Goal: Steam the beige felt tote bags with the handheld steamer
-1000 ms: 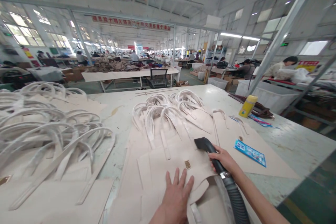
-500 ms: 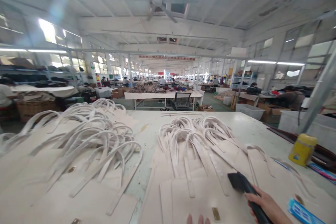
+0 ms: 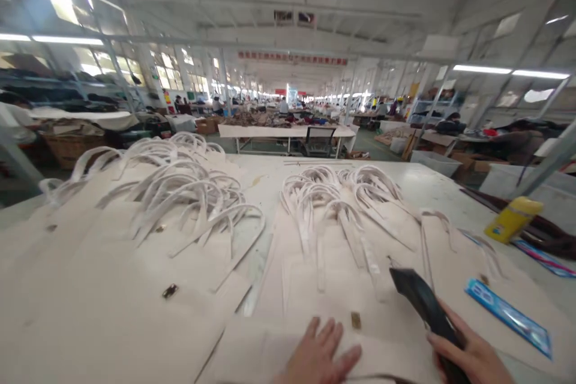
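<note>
My left hand (image 3: 321, 351) lies palm down with its fingers spread on a cream bag panel (image 3: 310, 306), near a small brass-coloured plate (image 3: 356, 320). My right hand (image 3: 470, 342) is wrapped round a black handheld tool (image 3: 425, 300), shaped like a hair clipper, with a thin wire-like tip at its head. The tool's head is over the right part of the stacked bag pieces, beside a pale strap; whether it touches them I cannot tell. White looped handles (image 3: 315, 192) fan out from the far end of this stack.
A second pile of cream bag pieces with looped handles (image 3: 193, 192) covers the table's left side. To the right lie a blue packet (image 3: 508, 318), a yellow container (image 3: 513, 219) and dark straps (image 3: 553, 237). A chair (image 3: 318, 141) stands beyond the table's far edge.
The view has tilted downward. My left hand shows much more now, its fingers spread on the panel. My right hand still grips the black tool, whose wire-like tip has become visible.
</note>
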`<move>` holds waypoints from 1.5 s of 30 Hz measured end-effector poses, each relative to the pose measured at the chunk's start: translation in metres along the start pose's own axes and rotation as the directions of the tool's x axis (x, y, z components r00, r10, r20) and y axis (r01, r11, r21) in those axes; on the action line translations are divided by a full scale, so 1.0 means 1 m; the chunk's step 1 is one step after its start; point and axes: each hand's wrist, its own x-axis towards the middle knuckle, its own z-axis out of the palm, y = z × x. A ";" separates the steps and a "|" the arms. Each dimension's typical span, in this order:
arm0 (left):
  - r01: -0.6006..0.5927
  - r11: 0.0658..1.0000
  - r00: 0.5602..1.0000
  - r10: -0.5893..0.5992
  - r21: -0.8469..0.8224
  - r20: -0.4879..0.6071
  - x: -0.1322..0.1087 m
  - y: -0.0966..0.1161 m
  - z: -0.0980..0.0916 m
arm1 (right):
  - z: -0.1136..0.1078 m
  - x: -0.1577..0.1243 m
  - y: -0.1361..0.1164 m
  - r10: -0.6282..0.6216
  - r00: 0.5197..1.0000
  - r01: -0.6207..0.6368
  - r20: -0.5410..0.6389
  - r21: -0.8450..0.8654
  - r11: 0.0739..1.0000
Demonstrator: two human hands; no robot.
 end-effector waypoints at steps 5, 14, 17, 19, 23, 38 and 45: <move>-0.039 0.999 0.996 0.040 0.016 -0.085 -0.017 0.015 -0.010 | 0.036 -0.014 -0.046 0.023 0.914 -0.031 0.404 0.014 0.999; -0.031 0.999 0.991 0.029 -0.011 -0.127 -0.023 0.019 -0.029 | 0.107 0.033 -0.076 0.048 0.829 -0.072 0.556 0.022 0.997; -0.038 0.999 0.991 0.039 0.006 -0.127 -0.025 0.017 -0.030 | 0.105 0.042 -0.077 0.078 0.818 -0.092 0.570 -0.003 0.996; -0.052 0.998 0.989 0.055 0.026 -0.138 -0.025 0.014 -0.027 | 0.103 0.045 -0.077 0.114 0.811 -0.121 0.574 -0.025 0.992; -0.063 0.997 0.981 0.071 0.048 -0.179 -0.025 0.010 -0.020 | 0.110 0.048 -0.081 0.091 0.845 -0.103 0.527 -0.006 0.995; -0.069 0.994 0.966 0.088 0.087 -0.242 -0.021 0.004 -0.002 | 0.197 0.076 -0.122 0.053 0.807 0.025 0.589 -0.124 0.992; -0.068 0.997 0.971 0.076 0.044 -0.228 -0.022 0.004 -0.002 | 0.141 0.049 -0.110 0.102 0.815 -0.024 0.571 -0.142 0.990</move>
